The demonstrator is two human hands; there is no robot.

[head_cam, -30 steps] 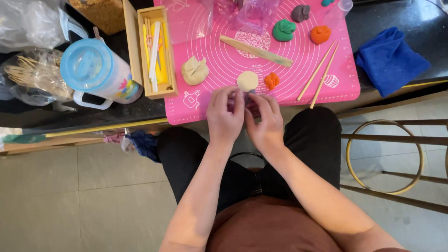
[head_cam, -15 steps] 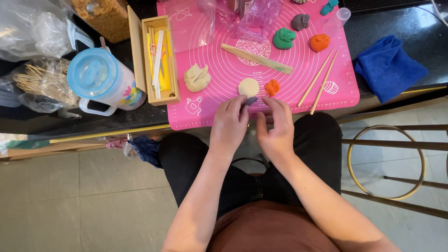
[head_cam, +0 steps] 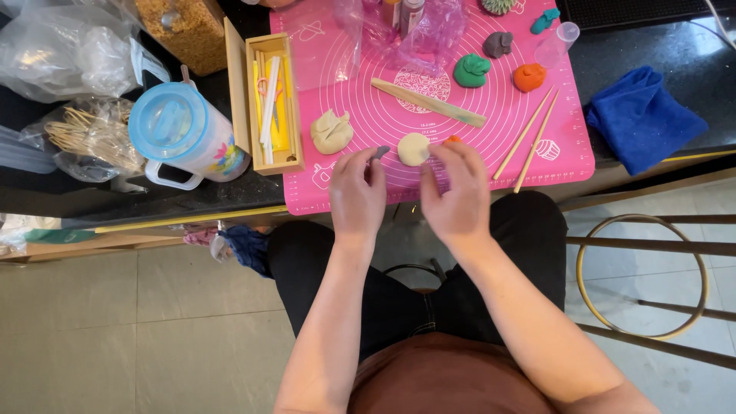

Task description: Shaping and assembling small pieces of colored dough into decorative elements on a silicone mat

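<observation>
Pinching a small grey clay piece (head_cam: 381,152) between fingertips, the left hand (head_cam: 357,193) hovers mid-frame over the pink silicone mat (head_cam: 337,69). The right hand (head_cam: 458,195), fingers curled, touches the round cream clay disc (head_cam: 413,149); whether it grips anything is unclear.

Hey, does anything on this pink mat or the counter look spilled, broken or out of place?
Nothing stands out. The clay lumps, cream, green and orange, sit apart on the mat. The chopsticks lie together, and the tool box stands open but tidy.
</observation>
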